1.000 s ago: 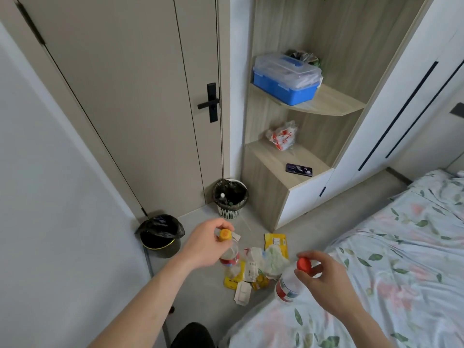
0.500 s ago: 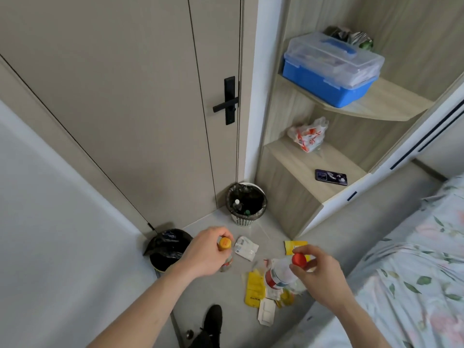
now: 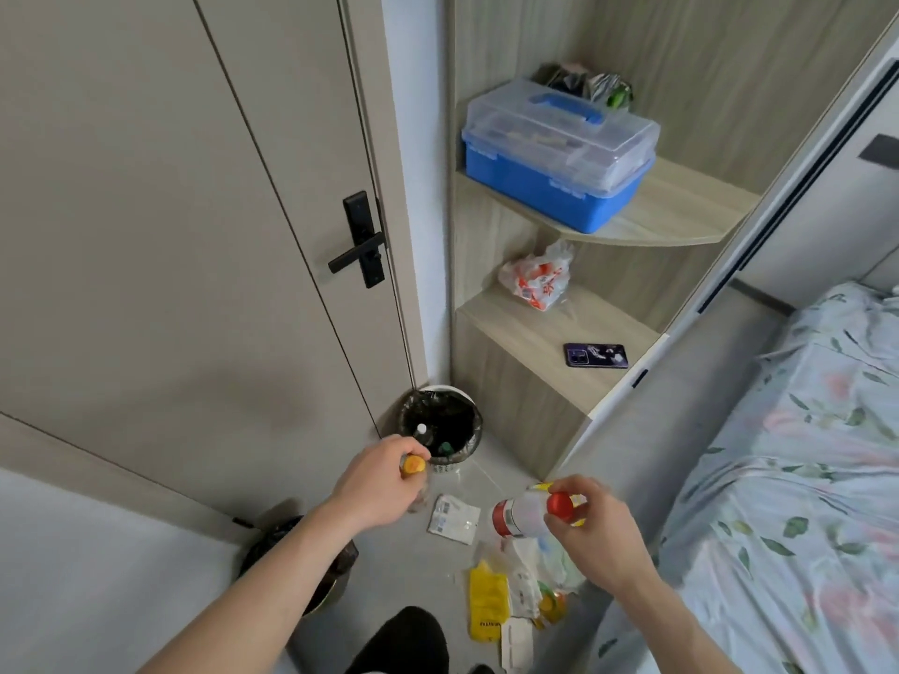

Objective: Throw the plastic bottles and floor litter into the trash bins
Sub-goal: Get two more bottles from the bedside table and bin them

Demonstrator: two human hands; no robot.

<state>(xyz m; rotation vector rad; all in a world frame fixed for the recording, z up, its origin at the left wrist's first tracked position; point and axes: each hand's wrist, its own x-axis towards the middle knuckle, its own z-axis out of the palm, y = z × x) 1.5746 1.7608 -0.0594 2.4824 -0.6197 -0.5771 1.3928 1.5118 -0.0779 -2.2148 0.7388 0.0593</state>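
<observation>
your grey floor [image 3: 399,566]: 2 bins, white packet [image 3: 455,519], yellow wrapper [image 3: 488,600]; lower shelf [image 3: 525,333]: phone [image 3: 596,356], plastic bag [image 3: 537,279].

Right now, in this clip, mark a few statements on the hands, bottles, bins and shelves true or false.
1. The left hand holds an orange-capped bottle. True.
2. The right hand holds a green-capped bottle. False: its bottle has a red cap.
3. The mesh bin by the door already contains bottles. True.
4. The floor is cleared of litter. False: a yellow packet and white wrapper lie there.
5. The phone lies on the upper shelf. False: on the lower shelf; the blue toolbox is above.
</observation>
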